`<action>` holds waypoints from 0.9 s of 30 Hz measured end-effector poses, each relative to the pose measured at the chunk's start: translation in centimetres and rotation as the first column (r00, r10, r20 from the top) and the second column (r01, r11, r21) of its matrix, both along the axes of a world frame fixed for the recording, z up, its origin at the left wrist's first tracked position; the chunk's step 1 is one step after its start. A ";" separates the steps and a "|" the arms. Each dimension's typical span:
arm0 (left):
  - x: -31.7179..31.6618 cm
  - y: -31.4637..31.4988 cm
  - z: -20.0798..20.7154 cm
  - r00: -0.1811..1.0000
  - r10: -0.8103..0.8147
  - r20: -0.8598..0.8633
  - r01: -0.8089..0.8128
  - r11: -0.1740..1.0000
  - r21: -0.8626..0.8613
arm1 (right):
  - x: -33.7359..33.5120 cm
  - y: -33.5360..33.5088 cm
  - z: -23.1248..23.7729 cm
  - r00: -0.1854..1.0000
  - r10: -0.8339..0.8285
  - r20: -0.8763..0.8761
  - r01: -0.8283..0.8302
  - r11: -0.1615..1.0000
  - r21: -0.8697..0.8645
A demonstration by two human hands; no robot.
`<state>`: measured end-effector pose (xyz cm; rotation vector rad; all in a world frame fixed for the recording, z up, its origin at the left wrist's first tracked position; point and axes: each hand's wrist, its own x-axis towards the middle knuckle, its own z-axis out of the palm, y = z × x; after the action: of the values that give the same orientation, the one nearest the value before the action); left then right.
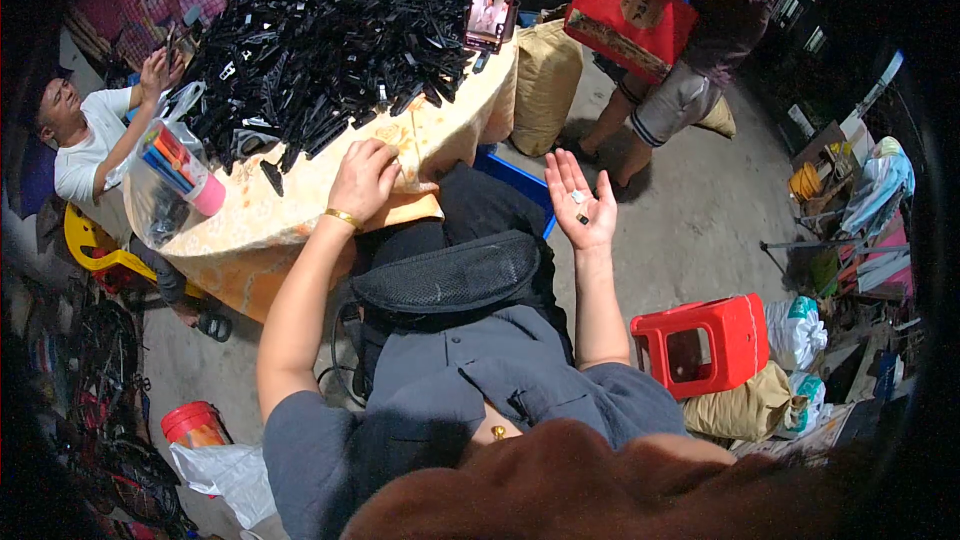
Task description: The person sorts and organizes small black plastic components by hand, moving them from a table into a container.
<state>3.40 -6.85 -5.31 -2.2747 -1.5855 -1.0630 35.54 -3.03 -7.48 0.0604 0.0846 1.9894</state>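
Note:
My left hand [362,178] rests palm down on the near edge of a patterned yellow tablecloth [275,240], fingers loosely bent and slightly apart. Nothing shows under it. Out to the right of the table, my right hand [592,225] is turned palm up with its fingers stretched out. On that palm lie a tiny whitish piece [578,197] and a small dark piece [583,219], both too small to name. A large heap of black hair-clip-like pieces [330,40], some with shiny metal parts, covers most of the table beyond my left hand.
A lit phone [490,13] stands at the heap's right edge. A clear bag with a colourful cylinder [180,170] sits at the table's left corner. One person [95,140] sits left; another carries a red bag [628,18]. A red stool [735,345] stands right.

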 end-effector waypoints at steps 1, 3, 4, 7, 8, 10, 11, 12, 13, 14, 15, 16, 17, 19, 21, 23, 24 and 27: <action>0.0 0.0 0.0 1.000 0.002 -0.005 -0.002 1.000 0.006 | 0.0 0.1 -0.2 1.000 0.000 0.000 0.000 1.000 -0.001; 0.1 -0.1 0.1 1.000 0.006 -0.006 -0.006 1.000 0.005 | 0.1 0.3 -0.6 0.998 0.029 -0.049 -0.027 0.999 0.045; 0.2 -0.1 0.2 1.000 0.010 -0.007 -0.010 1.000 0.004 | 0.1 0.3 -0.7 0.998 0.028 -0.048 -0.026 0.999 0.044; 0.2 0.0 0.2 1.000 0.001 0.000 -0.001 1.000 0.024 | 0.1 0.3 -0.7 0.998 0.039 -0.049 -0.037 0.999 0.037; 0.2 0.0 0.2 1.000 0.000 0.000 0.000 1.000 0.023 | 0.1 0.3 -0.7 0.999 0.032 -0.039 -0.031 0.999 0.034; 0.2 -0.1 0.1 1.000 0.003 -0.008 -0.003 1.000 0.030 | 0.0 0.3 -0.7 0.999 0.029 -0.030 -0.028 0.999 0.029; 0.1 -0.1 0.1 1.000 0.004 -0.008 -0.004 1.000 0.030 | 0.0 0.3 -0.7 0.999 0.032 -0.032 -0.031 0.999 0.030; 0.0 -0.1 0.0 1.000 -0.002 -0.012 0.002 1.000 0.028 | 0.0 0.3 -0.7 0.999 0.035 -0.033 -0.034 0.999 0.031; 0.0 -0.2 0.0 1.000 -0.006 -0.016 0.007 1.000 0.027 | 0.0 0.3 -0.6 0.999 0.038 -0.033 -0.037 0.999 0.032; -0.1 -0.3 0.1 1.000 -0.003 -0.016 0.003 1.000 0.029 | -0.1 0.3 -0.6 0.999 0.029 -0.025 -0.028 0.999 0.021; 0.0 -0.4 0.5 0.997 0.012 0.077 -0.016 0.999 0.044 | -0.1 0.3 -0.6 1.000 0.019 -0.017 -0.019 1.000 0.011; 0.1 -0.6 1.0 0.985 0.027 0.169 -0.037 0.998 0.059 | -0.1 0.3 -0.7 1.000 0.024 -0.018 -0.024 1.000 0.013; 0.8 -1.3 1.3 0.821 -0.007 0.571 0.027 0.999 -0.026 | -0.1 0.3 -0.9 0.999 0.032 -0.018 -0.032 0.999 0.007; 2.1 -2.1 2.0 0.597 -0.131 0.791 0.095 0.991 0.092 | -0.4 0.7 -0.9 0.999 0.045 -0.022 -0.045 0.999 0.004; 6.2 -4.6 5.7 0.026 -0.318 0.948 0.431 0.859 0.276 | -0.6 0.8 -0.9 0.992 -0.030 0.122 0.040 0.996 -0.083; 9.5 -8.4 9.9 -0.458 -0.125 0.880 0.700 0.559 0.443 | -0.3 1.0 -1.7 1.000 0.020 0.011 -0.020 1.000 -0.016; 10.9 -10.0 11.6 -0.548 -0.028 0.836 0.754 0.415 0.508 | -0.3 0.8 -1.5 0.999 0.023 0.038 -0.023 1.000 0.006; 14.0 -13.0 13.6 -0.656 0.145 0.741 0.754 0.116 0.646 | -3.0 0.9 -0.6 0.997 0.053 0.058 -0.057 0.995 0.076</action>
<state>17.38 -19.84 8.26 0.6166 -0.2791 1.0852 32.56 -2.14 -8.04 0.0529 -0.0277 2.0475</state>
